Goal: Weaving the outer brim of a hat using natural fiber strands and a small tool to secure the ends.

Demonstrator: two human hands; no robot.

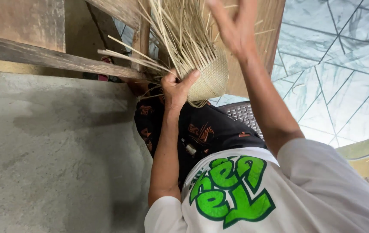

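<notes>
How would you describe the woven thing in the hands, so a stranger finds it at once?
Look above the dark patterned lap, before the wooden frame. There the left hand grips a pale woven basket base. Unlike the wood around it, long loose straw strips fan from its top.

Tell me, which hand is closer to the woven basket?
Left. The left hand grips the woven basket at its side; the right hand is raised above it among the loose strips.
</notes>
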